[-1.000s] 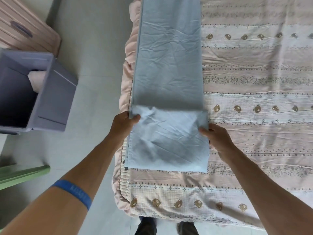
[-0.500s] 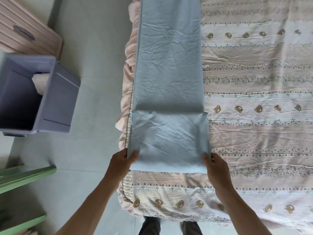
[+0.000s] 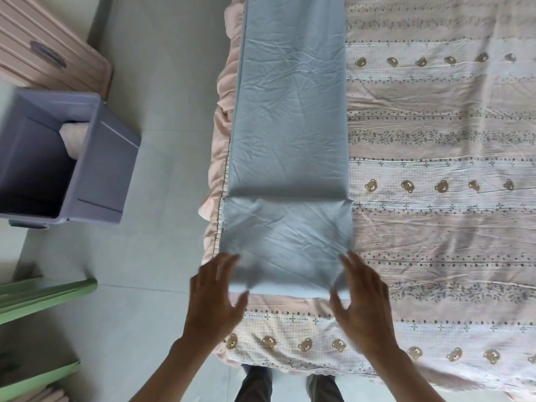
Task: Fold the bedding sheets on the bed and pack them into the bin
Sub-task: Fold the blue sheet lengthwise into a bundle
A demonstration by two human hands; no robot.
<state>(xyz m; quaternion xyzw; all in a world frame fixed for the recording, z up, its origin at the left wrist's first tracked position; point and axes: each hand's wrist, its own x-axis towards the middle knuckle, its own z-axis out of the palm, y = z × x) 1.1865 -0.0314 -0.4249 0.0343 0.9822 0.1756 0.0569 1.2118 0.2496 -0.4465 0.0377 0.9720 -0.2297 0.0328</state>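
Observation:
A long light-blue sheet (image 3: 290, 111), folded into a narrow strip, lies along the left side of the bed (image 3: 435, 227). Its near end is doubled over into a thicker rectangle (image 3: 287, 239). My left hand (image 3: 214, 297) is at that rectangle's near left corner, fingers on top and thumb under the edge. My right hand (image 3: 362, 297) holds the near right corner the same way. Both hands are blurred. The grey-purple bin (image 3: 101, 175) stands open on the floor to the left, with a pale folded cloth (image 3: 74, 137) inside.
The bed carries a pink striped cover with small bears, and its frilled edge (image 3: 214, 181) hangs over the left side. A pink ribbed lid (image 3: 49, 53) lies behind the bin. Green boards (image 3: 43, 294) are at the lower left. My feet (image 3: 290, 384) stand at the bed's near edge.
Both hands slid back from the far fold line along the rectangle's sides to its near corners, and now the near edge is lifted a little between thumbs and fingers.

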